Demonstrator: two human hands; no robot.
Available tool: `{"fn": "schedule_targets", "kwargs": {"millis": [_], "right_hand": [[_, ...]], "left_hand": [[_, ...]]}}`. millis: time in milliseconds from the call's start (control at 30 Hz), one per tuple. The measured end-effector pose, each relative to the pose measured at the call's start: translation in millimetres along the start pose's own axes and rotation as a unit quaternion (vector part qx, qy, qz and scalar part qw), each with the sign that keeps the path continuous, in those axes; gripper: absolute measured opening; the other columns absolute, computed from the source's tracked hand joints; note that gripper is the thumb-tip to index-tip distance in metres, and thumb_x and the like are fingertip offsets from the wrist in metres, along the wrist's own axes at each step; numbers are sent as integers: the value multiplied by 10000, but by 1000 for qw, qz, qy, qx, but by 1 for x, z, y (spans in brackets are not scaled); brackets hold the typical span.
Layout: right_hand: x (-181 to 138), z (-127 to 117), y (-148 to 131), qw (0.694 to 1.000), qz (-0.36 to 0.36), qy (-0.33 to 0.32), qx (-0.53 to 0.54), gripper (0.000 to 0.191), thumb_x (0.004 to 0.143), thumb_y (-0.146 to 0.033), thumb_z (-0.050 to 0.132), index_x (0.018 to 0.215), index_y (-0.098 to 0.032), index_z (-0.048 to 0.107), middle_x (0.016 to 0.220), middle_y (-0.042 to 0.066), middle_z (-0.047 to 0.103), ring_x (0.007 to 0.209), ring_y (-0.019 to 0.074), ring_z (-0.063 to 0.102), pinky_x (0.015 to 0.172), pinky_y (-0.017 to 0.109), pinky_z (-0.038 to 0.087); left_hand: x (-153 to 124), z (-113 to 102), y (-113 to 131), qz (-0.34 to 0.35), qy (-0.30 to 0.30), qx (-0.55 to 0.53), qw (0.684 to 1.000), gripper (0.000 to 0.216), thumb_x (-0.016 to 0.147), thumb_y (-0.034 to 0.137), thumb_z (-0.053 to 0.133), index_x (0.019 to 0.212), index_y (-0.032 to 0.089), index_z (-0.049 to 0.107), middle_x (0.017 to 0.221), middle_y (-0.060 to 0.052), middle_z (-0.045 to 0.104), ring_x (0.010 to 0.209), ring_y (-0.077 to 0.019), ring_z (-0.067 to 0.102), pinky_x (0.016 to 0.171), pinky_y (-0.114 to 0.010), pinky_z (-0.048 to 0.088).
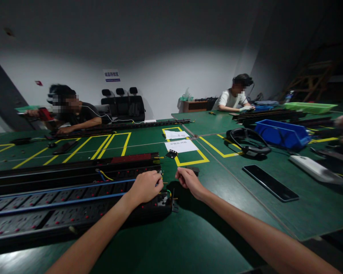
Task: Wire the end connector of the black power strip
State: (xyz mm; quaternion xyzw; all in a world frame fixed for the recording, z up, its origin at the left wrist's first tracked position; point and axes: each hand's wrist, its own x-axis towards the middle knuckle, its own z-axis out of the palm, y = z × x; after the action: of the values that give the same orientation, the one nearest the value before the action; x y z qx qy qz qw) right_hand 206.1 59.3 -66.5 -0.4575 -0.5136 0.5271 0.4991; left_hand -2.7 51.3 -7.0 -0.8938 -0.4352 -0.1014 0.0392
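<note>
Item: left hand (pixel 145 186) clamped on power strip (pixel 157 203) end, right hand (pixel 188 179) fingers pinched together by loose wires (pixel 169 193); I judged end-wiring underway, steadiness needed.

Green tabletop (pixel 188 236) ruled with yellow lines
Black power strips (pixel 60 213) at its left edge carry blue wires (pixel 74 203) and rows of red dots. Two white papers (pixel 181 145) lie mid-table, and a blue bin (pixel 281 133) and a glossy black phone (pixel 270 182) sit toward the right edge.
</note>
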Motion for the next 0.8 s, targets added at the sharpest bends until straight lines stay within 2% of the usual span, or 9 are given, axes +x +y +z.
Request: {"fn": "schedule_targets", "kwargs": {"millis": [800], "right_hand": [[1,-1,0,1000,3,-5,0,420,847,-566,515,677,-186,574,461,-58,422,395,75,333,402,223,192]], "left_hand": [[1,-1,0,1,0,11,1000,260,943,256,440,788,185,636,838,-44,652,759,-180,617,661,-277,447]]}}
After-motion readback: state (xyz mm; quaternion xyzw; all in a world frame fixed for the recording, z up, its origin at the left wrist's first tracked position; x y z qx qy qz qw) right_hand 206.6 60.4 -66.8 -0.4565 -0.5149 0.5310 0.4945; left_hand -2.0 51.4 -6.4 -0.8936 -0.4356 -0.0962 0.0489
